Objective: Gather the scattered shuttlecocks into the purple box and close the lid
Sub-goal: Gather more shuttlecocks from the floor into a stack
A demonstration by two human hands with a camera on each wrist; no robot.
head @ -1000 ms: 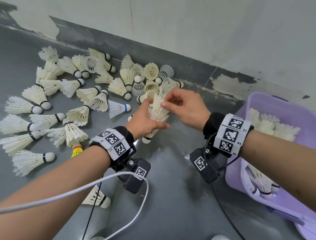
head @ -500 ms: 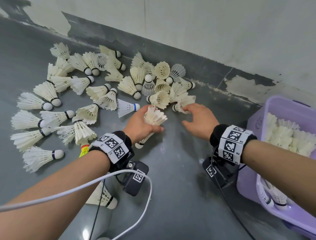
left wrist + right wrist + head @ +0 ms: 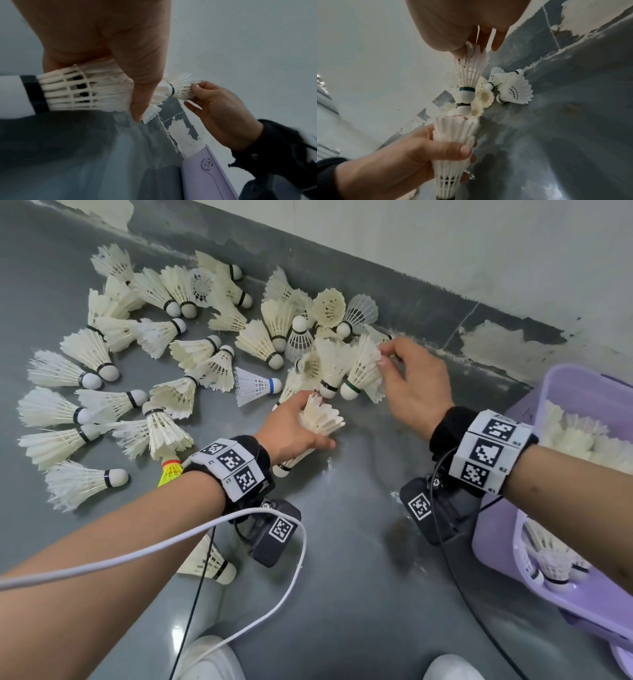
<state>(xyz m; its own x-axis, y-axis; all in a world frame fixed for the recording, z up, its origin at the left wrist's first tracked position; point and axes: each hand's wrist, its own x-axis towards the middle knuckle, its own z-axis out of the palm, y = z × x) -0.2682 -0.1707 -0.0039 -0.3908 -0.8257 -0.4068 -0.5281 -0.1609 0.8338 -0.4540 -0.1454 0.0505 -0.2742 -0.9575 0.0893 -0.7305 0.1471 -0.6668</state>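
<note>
Many white shuttlecocks (image 3: 102, 364) lie scattered on the grey floor by the wall. My left hand (image 3: 294, 433) grips a nested stack of shuttlecocks (image 3: 318, 422), also clear in the left wrist view (image 3: 82, 88) and the right wrist view (image 3: 452, 148). My right hand (image 3: 411, 385) pinches the feather rim of a green-banded shuttlecock (image 3: 363, 368), which hangs cork-down (image 3: 467, 78) just above the stack's open end. The purple box (image 3: 582, 385) stands at the right, open, with several shuttlecocks inside.
A yellow shuttlecock (image 3: 170, 470) lies near my left wrist, and one more shuttlecock (image 3: 209, 563) under my left forearm. A white cable (image 3: 171, 546) and black cables trail from the wrist cameras. White shoes (image 3: 212, 659) show at the bottom edge. The wall runs behind the pile.
My right hand reached to the pile by the wall, pinched a green-banded shuttlecock and lifted it over the stack. My left hand kept holding the stack in about the same place.
</note>
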